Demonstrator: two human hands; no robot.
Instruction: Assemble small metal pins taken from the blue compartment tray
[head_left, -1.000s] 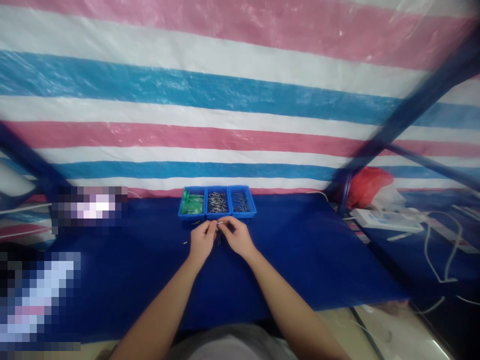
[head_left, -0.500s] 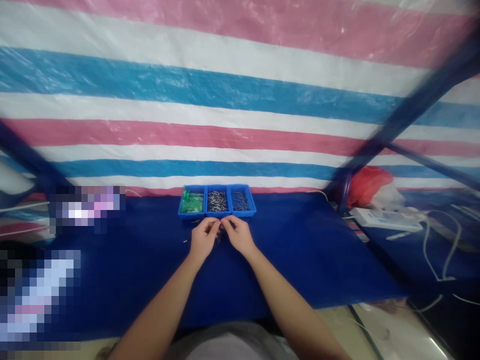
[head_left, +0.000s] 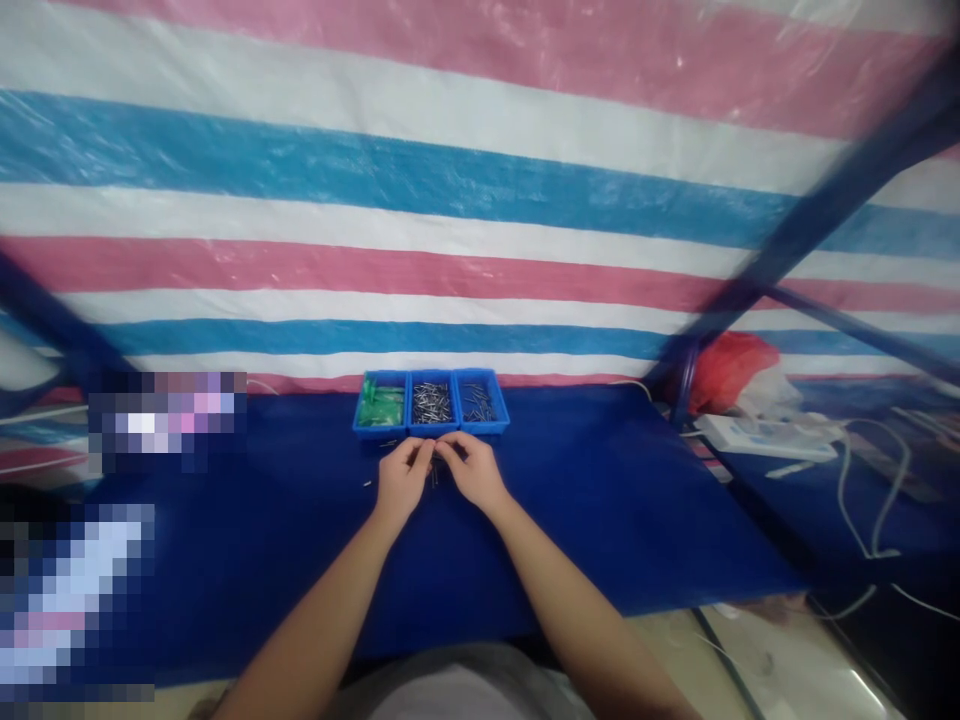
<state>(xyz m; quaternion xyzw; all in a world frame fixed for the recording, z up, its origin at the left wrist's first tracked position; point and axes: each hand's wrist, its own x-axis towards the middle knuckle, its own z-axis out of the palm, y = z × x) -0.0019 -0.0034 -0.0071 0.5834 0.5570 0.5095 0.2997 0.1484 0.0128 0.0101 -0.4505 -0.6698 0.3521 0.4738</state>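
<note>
Let us take the meeting point of our hands as the dial's centre, with twelve straight ahead across the blue, flat-topped worktop (head_left: 600, 500). Farthest left, just below nine o'clock, lies one short, pale loose piece (head_left: 367, 484); at ten to eleven stands a blue, rectangular plastic bin (head_left: 381, 433) of green, plastic-looking packets (head_left: 382, 408), and in front of it, near nine, lie a few thin, dark loose pieces (head_left: 388, 443). Our left hand (head_left: 403, 477) comes in from about eight, thumb and fingertips bent toward our right hand's. At twelve, a matching middle bin (head_left: 433, 430) holds a dense heap of slim, silvery-grey metal pins (head_left: 431, 402). At six, just under our fingertips, a few slim, dark metal pins (head_left: 434, 477) show. Our right hand (head_left: 471, 472) arrives from four, its fingertips meeting the left's; we cannot tell whether either grip is closed on a piece, as the fingers hide it. At one to two, a matching right bin (head_left: 489, 428) holds sparser, slim, grey metal pins (head_left: 480, 405). To work well, we should keep both wrists low, use light fingertip pressure, and work directly above the worktop, so any slip falls short.
</note>
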